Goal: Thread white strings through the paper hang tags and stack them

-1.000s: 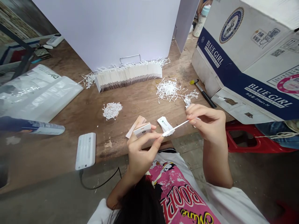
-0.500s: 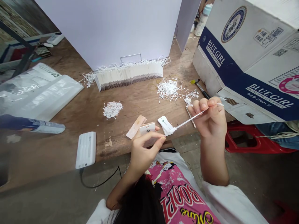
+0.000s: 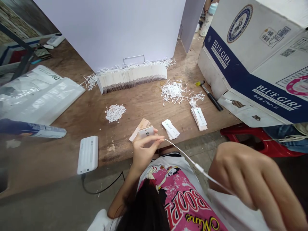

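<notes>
Stretching between hands [image 3: 148, 146] [image 3: 255, 176], seemingly: string [image 3: 199, 167]

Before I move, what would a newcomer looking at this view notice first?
Probably the right hand, looming large at lower right, with a thin white cord running from it to the left hand. Next would come the big white-and-blue beer carton at upper right. Behind the hands, a long packed row of tags with white strings stands along the foot of a pale panel.
</notes>
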A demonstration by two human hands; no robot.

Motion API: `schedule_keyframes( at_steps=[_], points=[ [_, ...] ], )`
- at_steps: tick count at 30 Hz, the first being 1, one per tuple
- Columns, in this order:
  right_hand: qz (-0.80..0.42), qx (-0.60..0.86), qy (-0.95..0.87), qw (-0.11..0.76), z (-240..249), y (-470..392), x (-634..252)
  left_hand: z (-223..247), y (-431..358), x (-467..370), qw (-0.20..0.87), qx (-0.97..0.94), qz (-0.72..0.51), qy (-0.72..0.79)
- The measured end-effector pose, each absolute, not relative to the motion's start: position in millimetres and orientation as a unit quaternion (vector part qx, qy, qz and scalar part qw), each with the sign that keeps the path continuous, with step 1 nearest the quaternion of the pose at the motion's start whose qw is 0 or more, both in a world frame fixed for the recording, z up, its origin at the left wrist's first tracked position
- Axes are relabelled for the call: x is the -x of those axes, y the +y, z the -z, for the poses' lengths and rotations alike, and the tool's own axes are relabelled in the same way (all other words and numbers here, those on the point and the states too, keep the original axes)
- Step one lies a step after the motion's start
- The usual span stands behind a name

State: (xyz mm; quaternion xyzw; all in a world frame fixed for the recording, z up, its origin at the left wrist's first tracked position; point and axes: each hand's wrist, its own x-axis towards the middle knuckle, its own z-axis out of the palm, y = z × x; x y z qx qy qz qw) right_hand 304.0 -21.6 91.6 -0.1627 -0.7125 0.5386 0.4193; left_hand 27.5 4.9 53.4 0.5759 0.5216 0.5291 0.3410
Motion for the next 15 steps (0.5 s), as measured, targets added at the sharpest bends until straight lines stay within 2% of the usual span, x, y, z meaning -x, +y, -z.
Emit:
schedule_keyframes(
  at_steps=[2,4,7,11,15],
  points=[
    [-0.585,0.062,-0.681,0.435,-94,-17,-279,-53,6,-32,0.321,-0.597,-0.545,0.494],
    [-0.588,0.231,-0.629,0.453,-92,-1,-248,-52,7,-35,0.299,-0.628,-0.554,0.458],
    [-0.566,0.377,-0.562,0.471,-78,14,-209,-50,8,-34,0.269,-0.671,-0.554,0.413],
    [-0.672,0.41,-0.447,0.426,-56,4,-193,-46,8,-30,0.26,-0.698,-0.53,0.406],
    [-0.688,0.45,-0.397,0.408,-49,-4,-195,-41,6,-27,0.285,-0.7,-0.483,0.442]
  ],
)
